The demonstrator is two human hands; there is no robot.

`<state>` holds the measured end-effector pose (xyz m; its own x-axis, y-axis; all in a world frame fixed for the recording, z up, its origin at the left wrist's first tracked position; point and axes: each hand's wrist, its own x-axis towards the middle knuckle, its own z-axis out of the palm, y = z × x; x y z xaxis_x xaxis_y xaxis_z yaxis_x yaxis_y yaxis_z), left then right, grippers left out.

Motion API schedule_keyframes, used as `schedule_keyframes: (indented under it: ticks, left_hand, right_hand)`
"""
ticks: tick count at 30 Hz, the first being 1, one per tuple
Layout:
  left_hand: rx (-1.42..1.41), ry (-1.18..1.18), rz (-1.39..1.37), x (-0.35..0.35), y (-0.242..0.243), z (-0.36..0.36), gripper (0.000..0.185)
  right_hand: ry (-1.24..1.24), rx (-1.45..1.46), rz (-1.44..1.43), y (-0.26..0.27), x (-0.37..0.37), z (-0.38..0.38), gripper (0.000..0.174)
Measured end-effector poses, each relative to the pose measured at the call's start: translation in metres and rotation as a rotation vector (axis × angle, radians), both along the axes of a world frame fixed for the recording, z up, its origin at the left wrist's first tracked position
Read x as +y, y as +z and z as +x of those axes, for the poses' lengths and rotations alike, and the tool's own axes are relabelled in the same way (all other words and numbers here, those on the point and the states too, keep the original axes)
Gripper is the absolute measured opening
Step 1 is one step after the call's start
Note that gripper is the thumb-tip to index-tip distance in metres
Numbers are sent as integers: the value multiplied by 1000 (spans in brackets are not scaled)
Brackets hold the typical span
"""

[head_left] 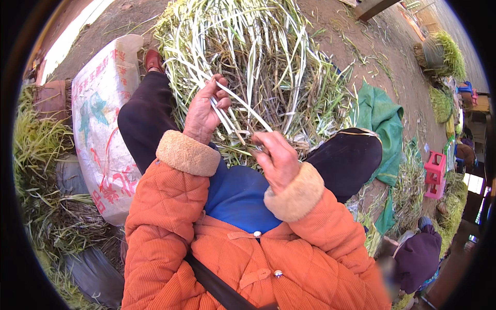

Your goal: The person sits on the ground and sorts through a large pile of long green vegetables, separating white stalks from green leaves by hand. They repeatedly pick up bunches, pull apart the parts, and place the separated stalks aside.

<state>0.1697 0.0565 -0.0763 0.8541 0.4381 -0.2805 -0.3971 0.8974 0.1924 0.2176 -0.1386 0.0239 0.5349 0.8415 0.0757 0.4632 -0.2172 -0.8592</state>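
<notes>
Several long pale green-white plant stalks [228, 122] are gripped in my left hand [208, 106], with their leafy ends running up to the left over the heap. The fingers of my right hand [276, 157] are pinched at the lower end of one long white stalk [248, 106], to the right of the others. Below and beyond both hands lies a large heap of long-leafed green plants [259, 58], with brownish stems showing in its middle. The heap spreads between my knees. What my right fingertips press on is partly hidden.
A white woven sack [102, 128] with red writing lies at my left, beside tied bundles of greens [42, 135]. At my right are a green cloth or sack [381, 124], pink plastic stools [434, 170] and more bundled greens [449, 54]. Another person in purple [418, 259] is at lower right.
</notes>
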Motion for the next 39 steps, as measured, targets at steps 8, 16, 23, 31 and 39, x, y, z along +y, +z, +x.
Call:
schedule_keyframes:
  ticks: [8,16,23,31,39]
  left_hand:
    - [146,136,149,-17,9,6,18]
    - [224,-66,204,-52,11,3,24]
    - [153,-74,283,-23,42,-3,26]
    - [334,-259,266,-66,65,-54,21]
    - [313,-274,360,-44,61,-32,22]
  right_hand:
    - [-62,25,37,-54,29,12,12]
    - [-96,750,94,-79,20,13,17]
    - [-484,1519,597,-61,4,53,12]
    - [-457,-311,-27,-70,52,158,18]
    - [-444,-392,-398,-92,88,174,10]
